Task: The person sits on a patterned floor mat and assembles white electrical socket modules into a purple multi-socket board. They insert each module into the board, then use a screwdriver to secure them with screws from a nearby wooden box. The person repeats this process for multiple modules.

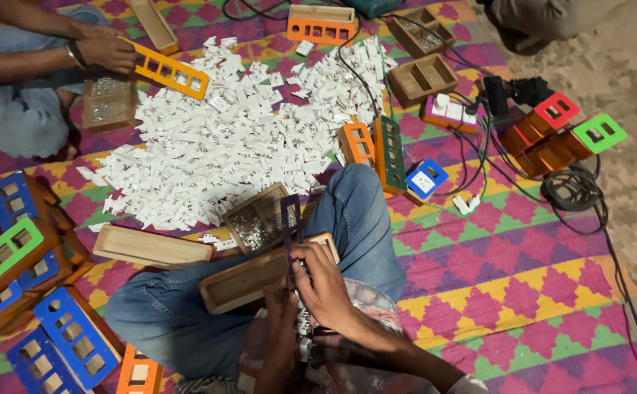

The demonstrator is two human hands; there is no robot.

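Note:
I sit cross-legged in blue jeans on a patterned mat. My right hand (324,283) grips the lower end of a dark purple faceplate (290,222) with rectangular cut-outs, which stands on edge. My left hand (282,310) is closed beside it on small white plastic parts (304,321). Both hands hover over a long open wooden box (249,283) lying across my lap.
A big pile of white plastic parts (224,138) covers the mat ahead, with a wooden tray of screws (256,222) near my knee. Another person at top left holds a yellow faceplate (169,69). Coloured faceplates, wooden boxes (151,246) and black cables (574,190) lie around.

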